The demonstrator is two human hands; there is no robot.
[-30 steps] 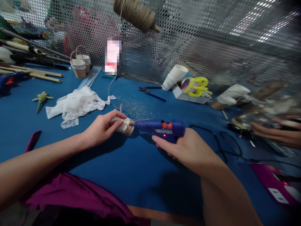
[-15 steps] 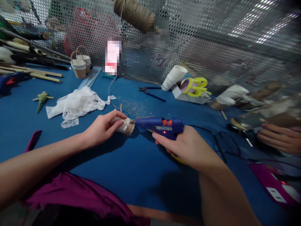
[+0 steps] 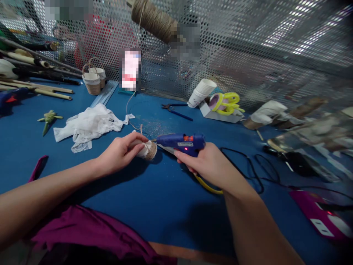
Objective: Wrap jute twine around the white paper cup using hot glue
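My left hand [image 3: 124,152] holds a small white cup [image 3: 143,150] lying tilted on its side, its near end wrapped with brown twine [image 3: 151,151]. A blue glue gun [image 3: 180,142] with a lit red light is gripped in my right hand [image 3: 198,160]; its nozzle is close to the twine-wrapped end. Yellow-handled scissors [image 3: 209,186] hang from the same hand, with the blades under the gun. A thin strand of twine [image 3: 127,105] runs from the cup back toward the mesh.
On the blue table [image 3: 165,206] lie crumpled white lace [image 3: 93,123], blue pliers [image 3: 178,111], a green star shape [image 3: 50,117] and a magenta power strip [image 3: 306,206]. Two small baskets [image 3: 92,82], stacked paper cups [image 3: 201,92] and a twine spool [image 3: 154,20] are behind.
The glue gun and my right hand have shifted slightly left, and more of the scissors shows. The other person's hand at the right has gone out of sight.
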